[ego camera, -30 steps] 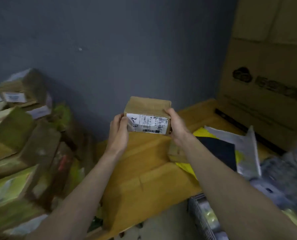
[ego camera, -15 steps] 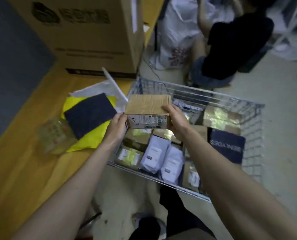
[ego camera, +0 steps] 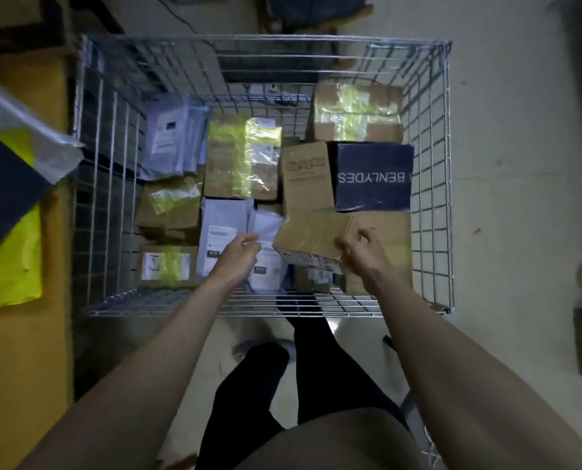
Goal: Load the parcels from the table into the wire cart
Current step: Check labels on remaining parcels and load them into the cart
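Bright bare metal on the wire cart [ego camera: 432, 171], thin rods catching the light. Down inside, the small box [ego camera: 311, 237] is plain brown cardboard, matt, with glossy clear tape across its top and a white paper label on its side. Shiny yellow-green tape glares off the taped carton [ego camera: 357, 111] at the back. The navy box [ego camera: 374, 178] looks smooth printed card, a soft sheen. Pale grey mailers [ego camera: 223, 228] are thin plastic film, slightly wrinkled and faintly glossy. The tabletop [ego camera: 21, 351] reads as smooth yellowish wood, though blur makes that uncertain. The floor [ego camera: 513, 198] is pale, dull, speckled.
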